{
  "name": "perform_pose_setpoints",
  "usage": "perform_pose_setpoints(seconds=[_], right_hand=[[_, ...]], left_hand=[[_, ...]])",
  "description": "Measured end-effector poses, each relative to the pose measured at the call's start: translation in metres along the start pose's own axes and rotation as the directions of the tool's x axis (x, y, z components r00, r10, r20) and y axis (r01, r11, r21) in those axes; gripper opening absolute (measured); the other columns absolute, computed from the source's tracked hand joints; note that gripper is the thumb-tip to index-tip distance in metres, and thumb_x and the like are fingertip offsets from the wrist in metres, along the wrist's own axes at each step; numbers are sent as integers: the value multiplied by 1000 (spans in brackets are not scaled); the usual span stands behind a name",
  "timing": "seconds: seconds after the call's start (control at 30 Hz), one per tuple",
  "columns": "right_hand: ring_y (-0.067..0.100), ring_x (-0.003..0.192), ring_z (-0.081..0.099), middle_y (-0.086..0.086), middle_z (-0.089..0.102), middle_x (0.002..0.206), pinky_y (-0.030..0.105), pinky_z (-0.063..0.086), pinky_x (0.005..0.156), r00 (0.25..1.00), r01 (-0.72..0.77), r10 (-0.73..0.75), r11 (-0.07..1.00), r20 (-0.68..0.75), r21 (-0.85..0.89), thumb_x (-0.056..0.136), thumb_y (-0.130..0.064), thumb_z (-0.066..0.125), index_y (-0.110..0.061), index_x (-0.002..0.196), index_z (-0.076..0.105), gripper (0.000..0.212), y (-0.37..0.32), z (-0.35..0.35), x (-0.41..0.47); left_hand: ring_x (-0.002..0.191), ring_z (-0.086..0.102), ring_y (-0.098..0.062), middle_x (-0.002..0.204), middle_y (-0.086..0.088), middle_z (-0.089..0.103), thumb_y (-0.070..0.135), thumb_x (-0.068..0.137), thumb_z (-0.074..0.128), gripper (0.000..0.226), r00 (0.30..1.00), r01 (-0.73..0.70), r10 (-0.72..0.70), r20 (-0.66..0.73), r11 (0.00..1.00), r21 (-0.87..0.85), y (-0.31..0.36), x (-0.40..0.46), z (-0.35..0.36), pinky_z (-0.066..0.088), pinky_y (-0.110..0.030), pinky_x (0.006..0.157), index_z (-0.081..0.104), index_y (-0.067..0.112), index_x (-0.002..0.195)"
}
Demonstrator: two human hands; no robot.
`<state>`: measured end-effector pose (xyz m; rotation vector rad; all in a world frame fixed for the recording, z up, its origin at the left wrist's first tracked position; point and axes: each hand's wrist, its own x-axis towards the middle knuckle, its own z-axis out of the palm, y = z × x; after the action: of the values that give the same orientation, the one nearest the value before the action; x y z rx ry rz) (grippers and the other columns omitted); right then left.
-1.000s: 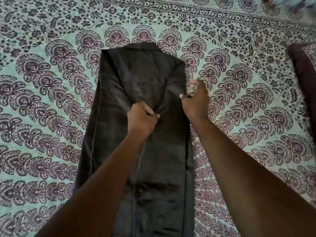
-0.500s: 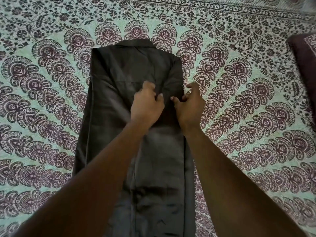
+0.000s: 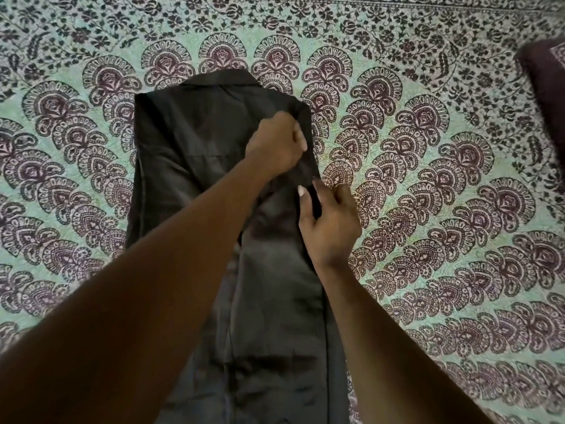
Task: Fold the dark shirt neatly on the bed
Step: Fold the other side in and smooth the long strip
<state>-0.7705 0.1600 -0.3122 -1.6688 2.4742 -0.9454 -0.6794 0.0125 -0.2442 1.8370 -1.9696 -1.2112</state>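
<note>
The dark shirt [image 3: 195, 142] lies lengthwise on the bed, folded into a long narrow strip with its collar at the far end. My left hand [image 3: 276, 145] reaches across it and grips the fabric near the far right shoulder. Just below, my right hand [image 3: 330, 224] pinches the shirt's right folded edge between thumb and fingers. My forearms hide much of the shirt's lower middle.
The bed is covered by a green sheet [image 3: 428, 185] printed with maroon paisley fans. A dark maroon cushion [image 3: 547, 87] sits at the right edge. Open sheet lies on both sides of the shirt.
My left hand has moved from the shirt's middle up and right to the shoulder edge. My right hand has stayed on the right edge, now below the left hand.
</note>
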Motion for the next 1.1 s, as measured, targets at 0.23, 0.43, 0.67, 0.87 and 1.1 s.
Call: perform_pose_setpoints(seconds=[0.23,0.43,0.67,0.87,1.1], right_hand=[[23,73,60,6,61,87,32,43,58,999,-32,30,994,22,105,97,-43,67,-16,116,79,36,5,0,0],[22,75,62,4,62,87,32,46,63,997,-54,45,986,56,156,92,-50,68,-18,122,77,44,5,-2,1],[24,76,59,3,59,88,31,46,62,993,-55,43,994,114,98,78,-39,67,-25,132,72,56,4,-4,1],[21,73,58,2,56,86,27,44,58,995,4,-15,994,103,109,77,-34,64,-28,119,79,45,6,-4,0],[22,70,58,2,55,83,27,44,56,997,0,-11,990,81,142,75,-33,66,-23,117,81,46,4,-4,-1]], left_hand=[[68,57,-3,70,12,60,17,83,86,22,981,6,-44,-190,980,-197,6,23,2,46,-17,62,65,21,77],[81,60,-16,73,11,58,1,92,65,33,975,29,-67,-211,983,-179,5,29,1,45,-24,67,55,26,72],[90,59,-8,84,8,63,-10,83,56,38,978,-60,48,-203,997,-55,10,29,6,39,-7,62,79,17,94],[98,65,-11,102,0,73,-1,92,60,27,972,-69,45,-233,993,-98,9,39,10,41,-12,74,80,15,103],[124,60,-15,131,-3,66,4,97,63,48,985,-107,94,-141,991,-84,6,47,5,39,-15,95,59,12,144]])
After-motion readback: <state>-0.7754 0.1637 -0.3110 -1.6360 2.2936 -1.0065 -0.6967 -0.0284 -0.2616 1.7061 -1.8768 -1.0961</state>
